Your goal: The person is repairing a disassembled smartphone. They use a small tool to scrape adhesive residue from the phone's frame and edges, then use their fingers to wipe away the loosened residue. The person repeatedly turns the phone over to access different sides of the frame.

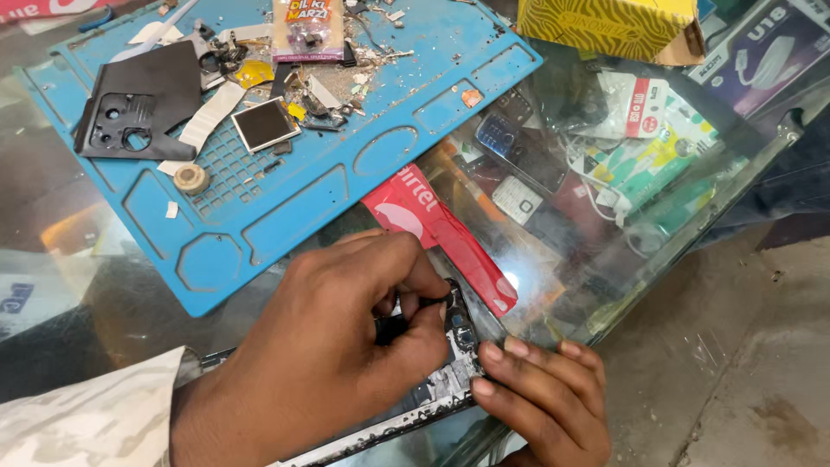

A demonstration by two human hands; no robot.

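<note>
Glass forms the counter top [726, 259], and an opened phone [432, 393] lies on it at the lower middle of the frame, close to the counter's near edge. The left hand [337, 346] sits over the phone with its fingertips pinched narrowly on something small and dark inside the shell, probably a tiny part or the tip of a tool; the knuckles cover it, so I cannot tell which. The right hand [545, 398] lies at the phone's right end with fingers flat and together, pressing on the frame rather than gripping it, apparently to keep the phone from sliding on the smooth glass while the other hand works.

A red plastic card [441, 233] rests slantwise on the glass just above the hands, within easy reach. Further up left, a blue work mat [285, 216] holds loose bits in its shallow wells: a black back cover [143, 104], a small square screen [264, 125], a roll of tape [190, 179] and scattered scraps. A yellow box [605, 26] sits at the top right, cut off by the frame.

Most of the phone is hidden under the left hand and a pale sleeve [86, 415]. Goods below the glass are blurred by glare
</note>
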